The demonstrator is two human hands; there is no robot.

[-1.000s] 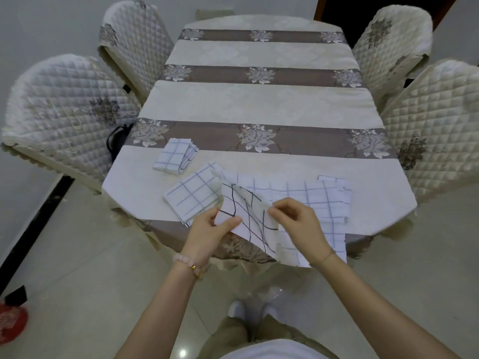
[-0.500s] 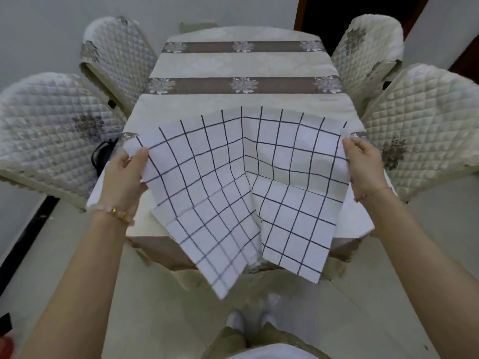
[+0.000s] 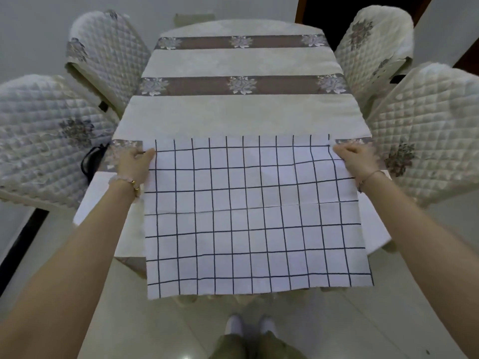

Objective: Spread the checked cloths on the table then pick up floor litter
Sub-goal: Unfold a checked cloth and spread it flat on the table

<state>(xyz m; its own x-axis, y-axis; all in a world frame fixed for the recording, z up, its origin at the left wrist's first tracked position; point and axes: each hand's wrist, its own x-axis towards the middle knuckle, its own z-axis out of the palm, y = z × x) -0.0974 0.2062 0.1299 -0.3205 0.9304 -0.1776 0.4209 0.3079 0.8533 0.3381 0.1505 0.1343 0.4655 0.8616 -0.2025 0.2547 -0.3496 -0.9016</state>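
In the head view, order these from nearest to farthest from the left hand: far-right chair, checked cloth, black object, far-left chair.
1. checked cloth, gripped by the left hand.
2. black object, just to its left.
3. far-left chair, farther back on the left.
4. far-right chair, back right.

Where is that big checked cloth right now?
In the head view, the checked cloth is stretched over the near end of the table, centre frame, its far corners gripped by the left hand and right hand.
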